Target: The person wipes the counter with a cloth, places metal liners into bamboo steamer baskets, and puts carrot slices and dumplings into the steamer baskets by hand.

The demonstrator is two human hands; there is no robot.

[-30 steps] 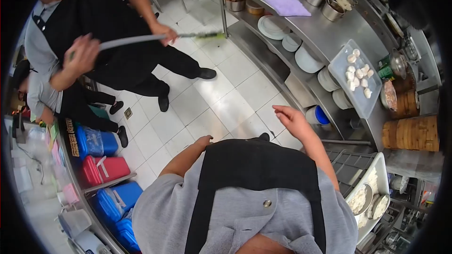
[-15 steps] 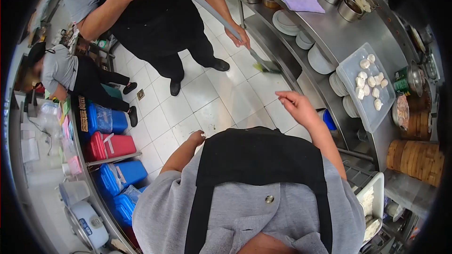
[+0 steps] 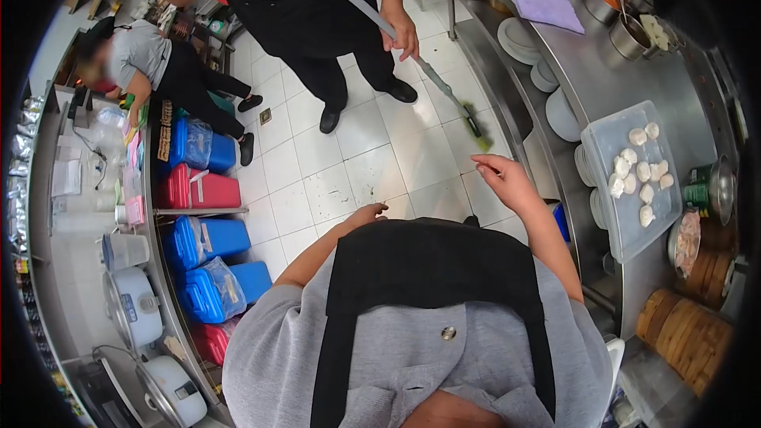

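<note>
Left hand [image 3: 366,214]: bare, just beyond the left part of the far edge of the wearer's black apron [image 3: 432,265]. Its fingers are partly turned from view; whether they are together or apart cannot be told.

Right hand [image 3: 507,180]: bare, raised beyond the right side of the apron, fingers extended leftward and lying close together, the thumb slightly apart from them. The hand is to the left of the steel counter [image 3: 587,71] and apart from it.

Broom [image 3: 361,4]: slanting from far left toward the right hand, its green-stained bristles near that hand, on the far side. A co-worker's hand [image 3: 402,32] is wrapped around the lower handle. That co-worker stands at the far side in dark trousers and dark shoes on white floor tiles [image 3: 333,182].

Right side: a clear plastic tray [image 3: 630,238] rests on the counter, carrying white rounds [image 3: 629,156]. Bamboo steamers [image 3: 686,341] are nearer. A purple cloth [image 3: 543,4] lies at the far end; plates [image 3: 519,40] are stacked on the shelf below.

Left side: blue and red bins [image 3: 198,189] are ranged under a second counter, with two rice cookers [image 3: 141,309] at its near end. Another person [image 3: 143,55] bends over its far end.
</note>
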